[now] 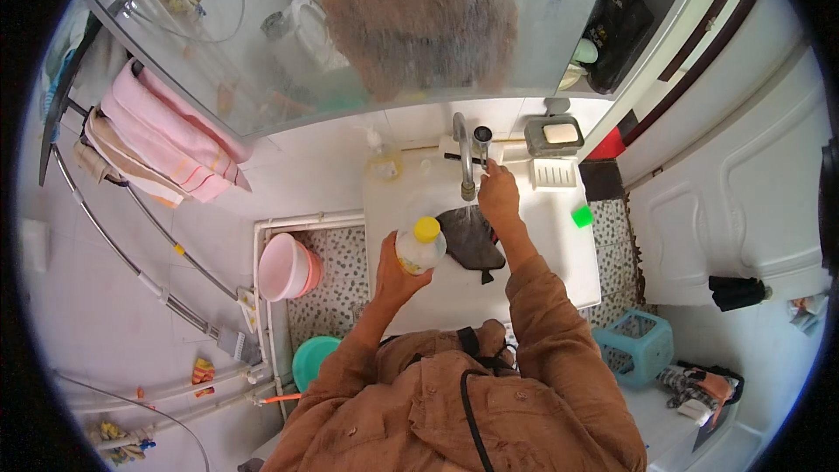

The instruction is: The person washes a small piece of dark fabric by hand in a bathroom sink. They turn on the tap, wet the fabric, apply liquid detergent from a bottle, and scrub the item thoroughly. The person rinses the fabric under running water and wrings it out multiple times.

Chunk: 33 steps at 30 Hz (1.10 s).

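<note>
My left hand [398,273] is wrapped around a clear bottle [420,253] with a yellow cap, held over the left side of the white washbasin [537,271]. My right hand [499,192] reaches to the back of the basin, its fingers closed at the handle [480,161] of the metal tap [461,135]. A thin stream of water falls from the spout. Under it lies a dark grey, cloth-like item [472,243] with a small tab at its near end. Part of this item is hidden behind the bottle and my right forearm.
A soap bottle [383,157] stands at the basin's back left. Soap [559,134] in a grey dish, a white slatted dish [554,175] and a green object [583,216] are on the right. A mirror cabinet [280,105] overhangs the back. Pink basins [284,268] and a blue stool [635,348] flank it.
</note>
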Tool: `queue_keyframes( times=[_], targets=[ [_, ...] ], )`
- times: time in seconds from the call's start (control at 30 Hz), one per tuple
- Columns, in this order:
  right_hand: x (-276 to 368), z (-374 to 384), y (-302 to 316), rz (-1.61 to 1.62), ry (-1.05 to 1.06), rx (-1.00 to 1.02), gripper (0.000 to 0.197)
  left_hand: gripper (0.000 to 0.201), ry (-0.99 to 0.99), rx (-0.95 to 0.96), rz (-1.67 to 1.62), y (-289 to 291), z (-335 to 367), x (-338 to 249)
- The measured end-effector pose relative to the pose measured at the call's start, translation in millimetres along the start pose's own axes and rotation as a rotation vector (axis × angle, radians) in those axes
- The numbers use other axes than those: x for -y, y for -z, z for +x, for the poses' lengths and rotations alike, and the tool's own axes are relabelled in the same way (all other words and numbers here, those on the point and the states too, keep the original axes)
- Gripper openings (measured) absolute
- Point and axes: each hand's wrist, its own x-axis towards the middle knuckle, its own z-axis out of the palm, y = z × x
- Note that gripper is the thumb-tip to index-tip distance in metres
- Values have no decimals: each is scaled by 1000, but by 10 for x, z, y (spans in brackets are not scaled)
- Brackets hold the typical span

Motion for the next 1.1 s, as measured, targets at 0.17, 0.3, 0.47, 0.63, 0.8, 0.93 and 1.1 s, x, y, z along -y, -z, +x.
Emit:
queue_keyframes(
  times=[0.17, 0.3, 0.47, 0.63, 0.8, 0.93, 1.1],
  targets=[
    [109, -319, 169, 135, -110, 118, 26, 92, -80, 94, 83, 3, 24, -13],
    [557, -761, 648, 243, -112, 423, 36, 91, -175, 178, 210, -77, 30, -34],
    [516, -951, 632, 75, -55, 394, 43, 88, -191, 277, 258, -141, 24, -119],
    [335, -1029, 584, 196, 93, 256, 37, 90, -222, 347, 257, -184, 50, -43],
    [353, -950, 849, 364, 200, 411, 28, 89, -153, 528, 88, -54, 172, -100],
    [225, -853, 992, 491, 411, 475, 34, 99, -104, 709, 97, 102, 313, -116],
    [-57, -852, 1097, 678, 92, 151, 43, 99, -70, 662, 261, 151, 431, -37]
  ],
)
